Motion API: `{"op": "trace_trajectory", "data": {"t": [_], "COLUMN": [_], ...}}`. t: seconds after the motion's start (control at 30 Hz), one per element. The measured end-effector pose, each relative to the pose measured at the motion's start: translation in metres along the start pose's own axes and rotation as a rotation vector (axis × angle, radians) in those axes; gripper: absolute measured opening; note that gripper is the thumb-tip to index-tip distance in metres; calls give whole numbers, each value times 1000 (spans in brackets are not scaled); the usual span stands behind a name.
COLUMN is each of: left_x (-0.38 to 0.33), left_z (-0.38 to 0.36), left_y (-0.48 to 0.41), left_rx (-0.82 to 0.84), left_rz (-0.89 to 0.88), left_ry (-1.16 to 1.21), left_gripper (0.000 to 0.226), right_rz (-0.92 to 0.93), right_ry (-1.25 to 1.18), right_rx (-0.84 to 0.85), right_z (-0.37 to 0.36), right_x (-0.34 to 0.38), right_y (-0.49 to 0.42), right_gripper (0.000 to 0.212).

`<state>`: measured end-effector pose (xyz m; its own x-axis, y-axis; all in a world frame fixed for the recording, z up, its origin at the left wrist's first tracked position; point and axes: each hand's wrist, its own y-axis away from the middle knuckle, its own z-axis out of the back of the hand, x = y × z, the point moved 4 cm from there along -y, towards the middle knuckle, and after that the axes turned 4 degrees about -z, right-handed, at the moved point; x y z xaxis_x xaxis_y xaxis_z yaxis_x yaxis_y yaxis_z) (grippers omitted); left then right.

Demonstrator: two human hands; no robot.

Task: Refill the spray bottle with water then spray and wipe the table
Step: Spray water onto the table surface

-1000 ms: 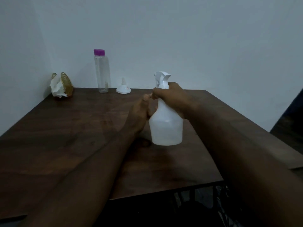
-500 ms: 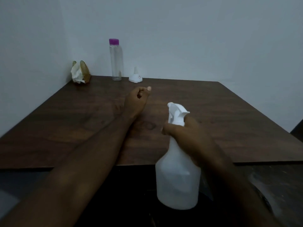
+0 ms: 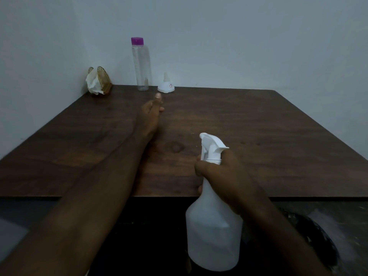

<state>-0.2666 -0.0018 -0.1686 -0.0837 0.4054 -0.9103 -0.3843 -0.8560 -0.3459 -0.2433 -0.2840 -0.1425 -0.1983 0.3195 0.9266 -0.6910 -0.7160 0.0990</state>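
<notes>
Spray bottle (image 3: 214, 236) held beyond the surface's (image 3: 258, 126) near edge — neck clamped in the grip of the right hand (image 3: 225, 176); left hand (image 3: 152, 114) loosely curled, empty; a drop is risked if that grip is slackened.

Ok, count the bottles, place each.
2. White plastic spray bottle in the right hand, off the near edge of the brown wooden table; clear purple-capped bottle upright at its far edge.
</notes>
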Motion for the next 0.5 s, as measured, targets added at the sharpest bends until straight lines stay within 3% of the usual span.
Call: {"op": "trace_trajectory", "data": {"t": [0.13, 0.23, 0.33, 0.43, 0.5], "left_x": [1, 3, 6, 8, 9], "left_z": [0, 0, 0, 0, 0], "left_y": [-2, -3, -5, -6, -6], "left_rx": [23, 34, 57, 62, 61], "left_rz": [19, 44, 81, 95, 100], "left_ry": [64, 98, 138, 179, 193], "left_gripper": [52, 55, 59, 58, 60], "right_rz": [-26, -35, -56, -47, -55], "right_ry": [-3, 5, 12, 17, 26], "right_rx": [-15, 3, -42, -84, -82], "right_z": [-3, -9, -12, -13, -15], "right_x": [2, 4, 4, 8, 7], "right_y": [-5, -3, -1, 1, 1], "right_gripper": [17, 33, 22, 43, 39]}}
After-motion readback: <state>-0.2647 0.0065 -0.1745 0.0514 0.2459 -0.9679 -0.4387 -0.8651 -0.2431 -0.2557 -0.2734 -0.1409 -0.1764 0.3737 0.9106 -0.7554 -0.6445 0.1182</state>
